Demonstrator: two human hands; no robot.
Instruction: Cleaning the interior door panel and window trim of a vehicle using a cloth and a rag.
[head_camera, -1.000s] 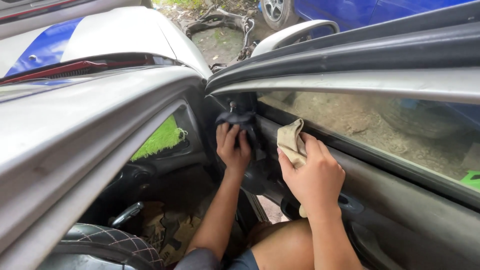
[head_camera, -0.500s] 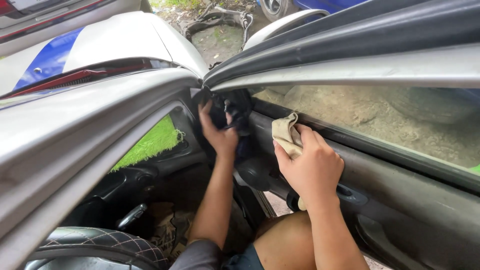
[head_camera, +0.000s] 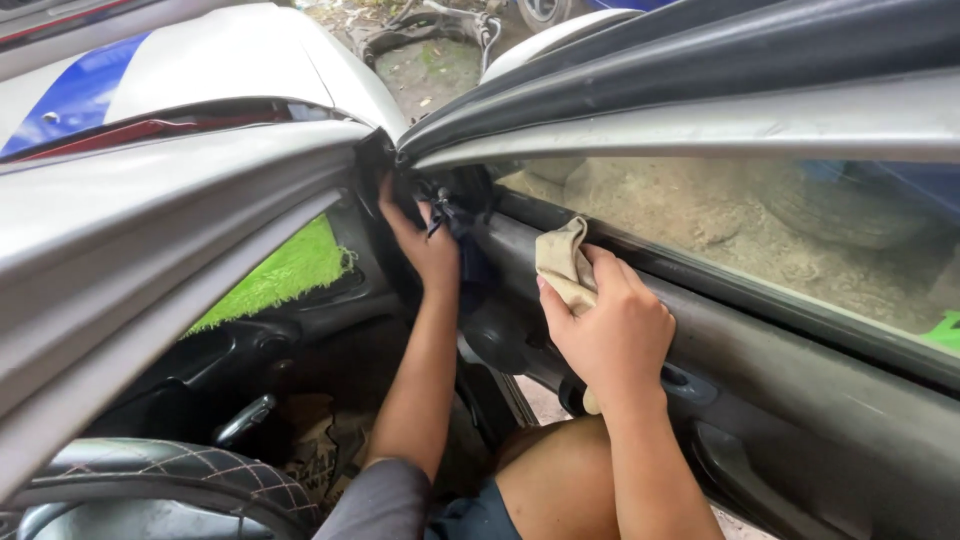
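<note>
View from inside a car, looking down along the open driver's door. The door panel (head_camera: 800, 400) runs as a long grey band from the front hinge corner, upper centre, down to the lower right, with the window glass (head_camera: 760, 230) above it.

The right hand (head_camera: 610, 330) rests against the upper edge of the door panel, just below the window sill. Its fingers are curled together around a beige cloth (head_camera: 562, 265), which is bunched in the grip and pressed to the panel. A loose fold of the cloth sticks up past the fingertips towards the front of the door. The cloth lies ahead of the palm, along the line of the sill.

The left hand (head_camera: 420, 235) reaches further forward, into the dark corner where the door meets the windscreen pillar (head_camera: 170, 230). It is the nearer hand to that corner. Its fingers are bent and closed around a dark cloth (head_camera: 465, 240), some of which hangs down beside the wrist. How tightly it grips cannot be told, as the corner is in shadow.

The two hands are near each other but apart, the left ahead of the right along the door.

Below, a bare knee (head_camera: 550, 480), part of a steering wheel (head_camera: 170, 480) with a quilted cover, and a green mat (head_camera: 285, 275) on the dashboard.
</note>
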